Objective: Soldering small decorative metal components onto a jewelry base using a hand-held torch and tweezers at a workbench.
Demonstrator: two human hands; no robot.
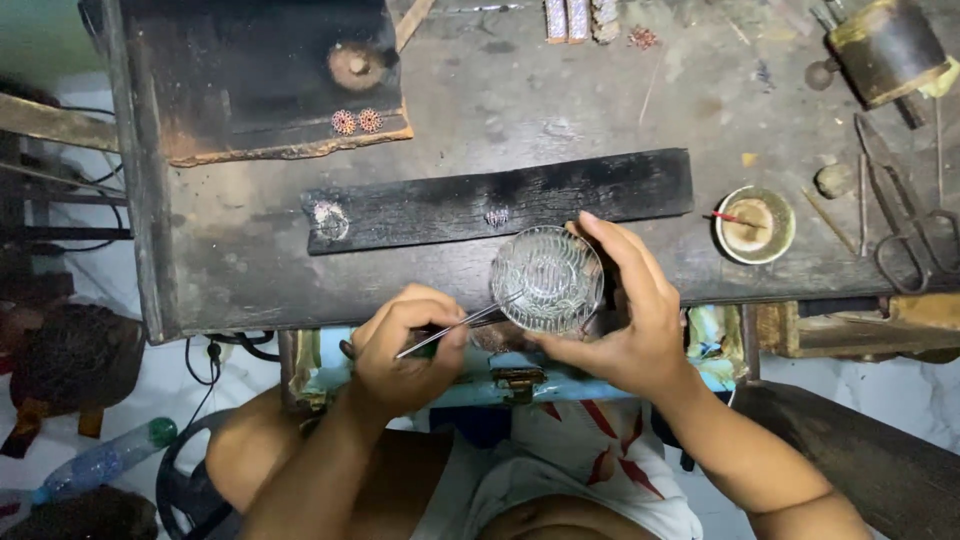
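Observation:
My right hand cups a small ribbed clear glass bowl at the near edge of the dark workbench, fingers wrapped around its right side. My left hand grips thin metal tweezers whose tips reach into the bowl's left rim. A charred black wooden strip lies just beyond the bowl, with a tiny silver piece and a round filigree piece on it.
A burnt black block at the back left carries two small round red ornaments. At the right are a small round dish with a red-tipped stick, scissors and a dark cylinder. A plastic bottle lies on the floor.

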